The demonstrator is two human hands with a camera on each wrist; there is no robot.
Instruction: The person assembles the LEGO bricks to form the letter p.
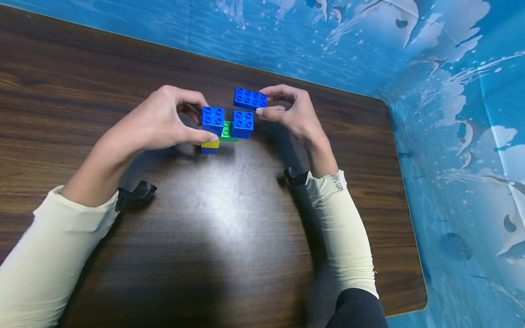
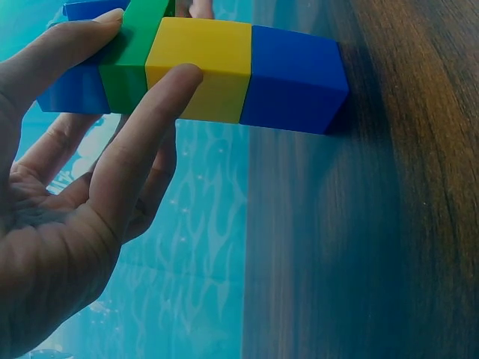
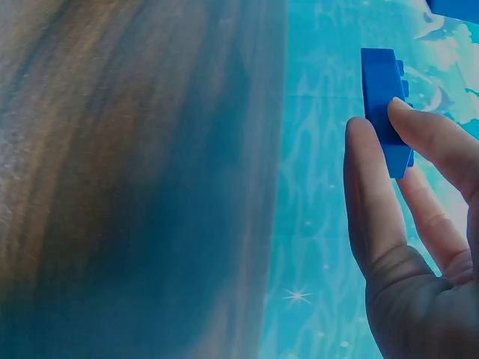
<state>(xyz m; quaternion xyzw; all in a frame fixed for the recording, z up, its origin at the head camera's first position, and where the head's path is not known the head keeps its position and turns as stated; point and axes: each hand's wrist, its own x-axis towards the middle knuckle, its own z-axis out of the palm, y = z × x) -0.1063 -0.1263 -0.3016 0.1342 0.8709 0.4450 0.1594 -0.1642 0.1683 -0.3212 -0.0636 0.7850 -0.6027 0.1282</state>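
A small tower of toy building blocks stands on the table. In the left wrist view it has a blue block [image 2: 296, 78] at the bottom, a yellow block [image 2: 206, 63] above it, then a green block [image 2: 135, 60]. Two square blue blocks sit on the green one in the head view, the left block [image 1: 213, 119] and the right block [image 1: 243, 123], with a gap between them. My left hand [image 1: 160, 120] grips the tower from the left, thumb in front. My right hand [image 1: 293, 109] pinches a longer blue block [image 1: 250, 98] by its right end, just behind and above the tower.
The dark wooden table [image 1: 229, 255] carries the tower, and its far edge meets a blue curtain [image 1: 262, 41] printed with dolphins. More of this curtain hangs along the right side. Black wrist mounts [image 1: 137, 195] project inward from both forearms.
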